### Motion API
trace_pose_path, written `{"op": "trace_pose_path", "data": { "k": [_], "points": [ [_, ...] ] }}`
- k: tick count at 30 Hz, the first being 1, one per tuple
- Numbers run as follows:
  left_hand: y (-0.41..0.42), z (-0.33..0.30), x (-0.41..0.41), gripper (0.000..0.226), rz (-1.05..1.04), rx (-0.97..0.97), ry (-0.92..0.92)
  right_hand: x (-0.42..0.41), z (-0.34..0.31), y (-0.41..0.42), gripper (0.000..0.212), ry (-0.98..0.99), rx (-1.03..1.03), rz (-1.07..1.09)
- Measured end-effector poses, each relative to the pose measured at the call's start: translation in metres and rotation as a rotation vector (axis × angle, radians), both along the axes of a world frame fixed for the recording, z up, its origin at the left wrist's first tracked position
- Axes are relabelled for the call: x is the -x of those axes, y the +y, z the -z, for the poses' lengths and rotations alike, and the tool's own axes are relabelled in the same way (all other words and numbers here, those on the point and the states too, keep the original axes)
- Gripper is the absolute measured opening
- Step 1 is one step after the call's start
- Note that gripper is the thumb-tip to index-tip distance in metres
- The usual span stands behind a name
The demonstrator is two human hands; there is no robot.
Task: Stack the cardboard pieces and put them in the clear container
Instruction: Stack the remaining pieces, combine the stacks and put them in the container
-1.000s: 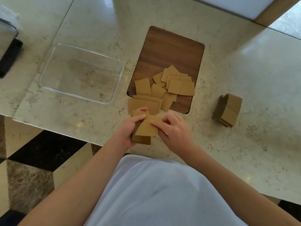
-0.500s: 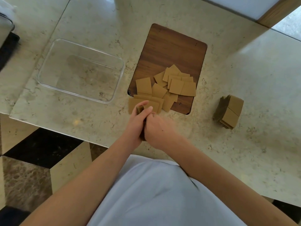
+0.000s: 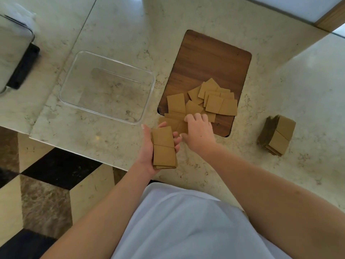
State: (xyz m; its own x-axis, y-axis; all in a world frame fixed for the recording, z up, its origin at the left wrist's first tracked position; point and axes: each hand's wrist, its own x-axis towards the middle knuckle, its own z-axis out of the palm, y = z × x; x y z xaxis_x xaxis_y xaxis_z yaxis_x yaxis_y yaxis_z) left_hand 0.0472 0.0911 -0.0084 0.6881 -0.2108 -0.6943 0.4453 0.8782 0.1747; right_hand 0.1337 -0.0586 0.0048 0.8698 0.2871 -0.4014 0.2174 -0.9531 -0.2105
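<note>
My left hand (image 3: 147,152) holds a small stack of brown cardboard pieces (image 3: 164,146) in its palm, fingers curled round the edges, above the counter's front edge. My right hand (image 3: 198,130) reaches over the loose cardboard pieces (image 3: 214,100) scattered on the near end of the wooden board (image 3: 211,60), fingertips touching the nearest pieces. Whether it grips one is hidden. The clear container (image 3: 107,86) sits empty to the left of the board. A finished cardboard stack (image 3: 276,135) stands on the counter at the right.
The marble counter (image 3: 115,25) ends just in front of me, with tiled floor (image 3: 37,193) below at the left. A dark-edged appliance (image 3: 16,55) sits at the far left edge.
My hands have come apart. The left hand now holds the squared stack alone, and the right hand has moved forward onto the loose pieces on the board.
</note>
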Motion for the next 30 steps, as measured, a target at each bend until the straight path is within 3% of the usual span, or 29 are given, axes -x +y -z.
{"op": "trace_pose_path", "data": {
  "k": [7,12,15,18,20,24,27,30],
  "points": [
    [0.005,-0.002,-0.005,0.054,0.006,-0.007,0.022,-0.006,0.003,-0.009,0.025,0.091,-0.196,0.230],
    [0.001,0.000,-0.006,0.053,0.044,-0.105,0.084,-0.011,-0.005,-0.030,0.022,0.448,-0.525,0.608],
    [-0.003,0.000,-0.003,0.029,0.110,-0.159,0.058,-0.004,-0.013,-0.043,0.013,0.547,-0.631,0.700],
    [-0.010,-0.001,-0.001,0.021,0.189,-0.212,0.059,0.008,-0.023,-0.054,0.010,0.630,-0.737,0.719],
    [-0.015,-0.004,0.000,0.028,0.208,-0.212,0.084,0.013,-0.028,-0.060,0.011,0.629,-0.785,0.670],
    [-0.017,-0.003,0.005,0.076,0.244,-0.071,0.065,0.009,-0.046,-0.066,0.015,0.599,-0.837,0.556],
    [-0.019,-0.005,0.010,0.085,0.253,0.012,-0.006,0.008,-0.053,-0.064,0.016,0.597,-0.727,0.476],
    [-0.026,-0.008,0.007,0.082,0.195,-0.066,-0.009,0.018,-0.051,-0.056,0.021,0.597,-0.676,0.578]
  ]
}}
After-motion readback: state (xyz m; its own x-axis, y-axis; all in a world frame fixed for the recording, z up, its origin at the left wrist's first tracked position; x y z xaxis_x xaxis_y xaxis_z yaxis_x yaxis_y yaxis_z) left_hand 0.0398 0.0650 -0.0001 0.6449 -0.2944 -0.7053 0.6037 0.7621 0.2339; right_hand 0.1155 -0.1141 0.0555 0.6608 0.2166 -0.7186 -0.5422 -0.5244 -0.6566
